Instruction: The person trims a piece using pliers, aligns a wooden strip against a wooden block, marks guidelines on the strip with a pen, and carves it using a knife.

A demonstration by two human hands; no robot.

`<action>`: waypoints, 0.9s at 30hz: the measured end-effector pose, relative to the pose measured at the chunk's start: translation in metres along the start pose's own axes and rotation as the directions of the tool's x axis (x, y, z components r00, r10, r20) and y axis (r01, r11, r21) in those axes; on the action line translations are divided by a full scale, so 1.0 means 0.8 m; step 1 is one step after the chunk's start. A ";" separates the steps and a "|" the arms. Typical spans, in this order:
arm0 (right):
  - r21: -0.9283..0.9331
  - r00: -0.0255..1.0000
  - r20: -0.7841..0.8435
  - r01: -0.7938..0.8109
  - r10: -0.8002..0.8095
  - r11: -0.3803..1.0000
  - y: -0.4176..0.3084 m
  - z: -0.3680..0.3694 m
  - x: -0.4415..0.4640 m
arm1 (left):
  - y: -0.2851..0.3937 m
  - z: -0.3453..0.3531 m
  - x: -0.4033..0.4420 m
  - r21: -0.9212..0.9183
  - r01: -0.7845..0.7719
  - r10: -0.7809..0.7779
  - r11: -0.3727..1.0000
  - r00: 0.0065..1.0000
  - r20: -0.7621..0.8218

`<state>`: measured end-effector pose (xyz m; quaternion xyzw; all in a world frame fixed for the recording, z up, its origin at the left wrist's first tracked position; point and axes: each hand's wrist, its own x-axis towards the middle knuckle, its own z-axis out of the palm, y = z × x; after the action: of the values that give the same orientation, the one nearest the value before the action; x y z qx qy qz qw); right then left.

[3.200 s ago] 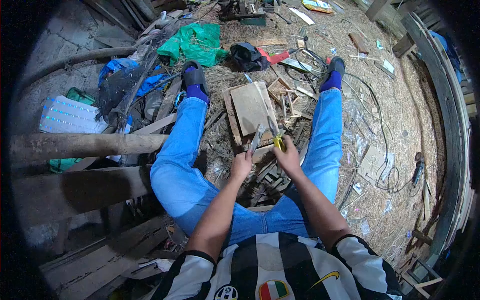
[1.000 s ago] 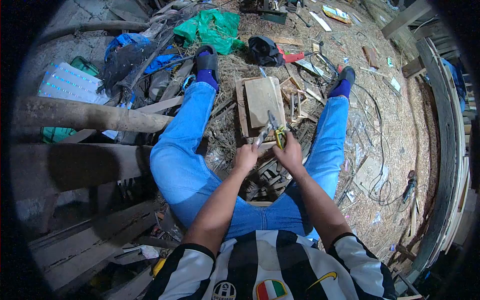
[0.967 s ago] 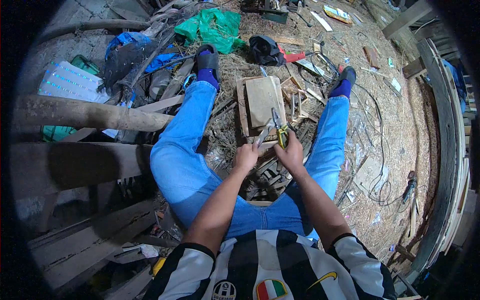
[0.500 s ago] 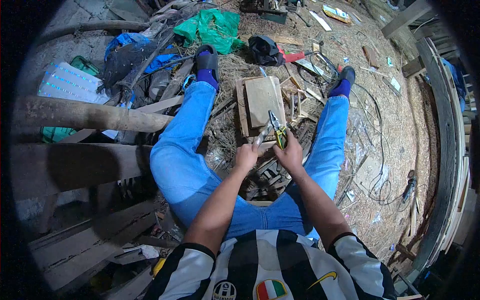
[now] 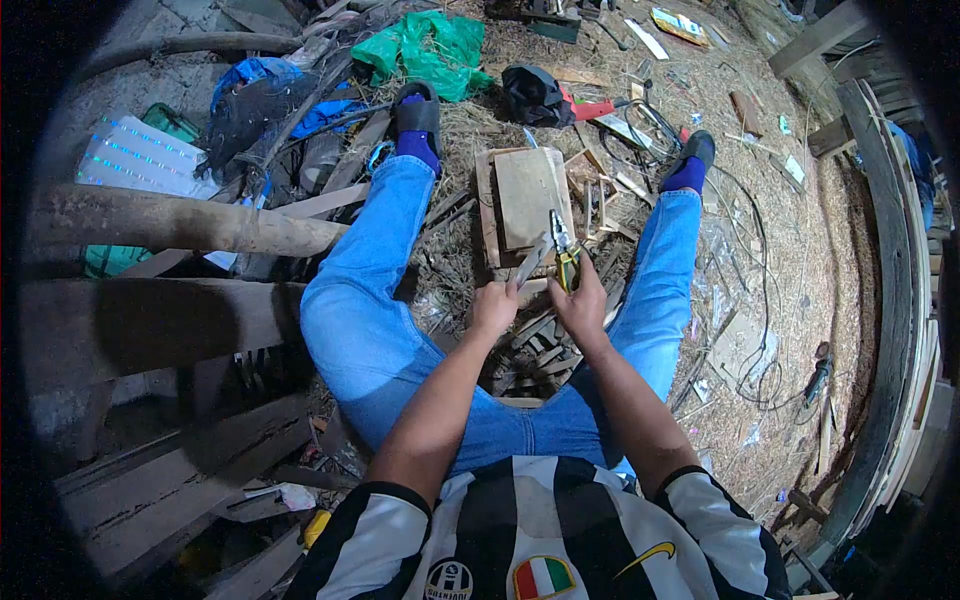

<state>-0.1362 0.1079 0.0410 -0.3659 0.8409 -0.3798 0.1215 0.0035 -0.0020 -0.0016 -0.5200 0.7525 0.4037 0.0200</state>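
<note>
My left hand [image 5: 494, 306] is closed around the lower end of a flat grey piece [image 5: 535, 260] that looks like a metal blade and slants up to the right. In my right hand [image 5: 582, 302] are pliers [image 5: 565, 256] with yellow-green and black handles, their jaws pointing up and away from me. The pliers and the flat piece are close together; whether they touch I cannot tell. Beyond them, between my legs, lies a flat wooden board [image 5: 528, 197] on a larger wooden base [image 5: 487, 210]. A thin pointed strip [image 5: 530, 138] sticks out at its far edge.
Wood offcuts [image 5: 592, 195] lie right of the board. Further off are a red-handled power tool [image 5: 590, 108] with a black cover, and a green plastic bag [image 5: 425, 52]. A thick pole [image 5: 190, 220] and planks crowd my left. A cable [image 5: 765, 270] runs along the right.
The pliers have shifted slightly to the right and turned a little, and the flat piece has tilted slightly. Both hands keep their holds.
</note>
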 end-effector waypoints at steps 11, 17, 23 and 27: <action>-0.083 0.988 0.125 -0.086 0.096 0.993 -0.005 -0.005 -0.011 | -0.001 0.002 0.005 -0.047 -0.023 0.023 0.999 1.000 -0.006; -0.061 0.998 0.056 -0.027 0.030 0.998 0.007 0.005 -0.013 | 0.004 -0.005 0.001 0.003 -0.003 0.003 1.000 1.000 -0.008; -0.178 0.947 0.252 -0.157 0.199 0.971 0.007 0.005 -0.006 | 0.008 -0.010 0.001 -0.012 0.035 -0.034 0.999 0.999 0.040; -0.010 0.997 -0.013 -0.070 0.070 0.997 -0.010 0.000 -0.003 | -0.005 0.002 0.004 -0.035 -0.029 0.029 0.999 0.999 -0.016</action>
<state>-0.1306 0.1063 0.0467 -0.3345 0.8559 -0.3733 0.1277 0.0047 -0.0039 -0.0068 -0.5125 0.7529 0.4129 -0.0010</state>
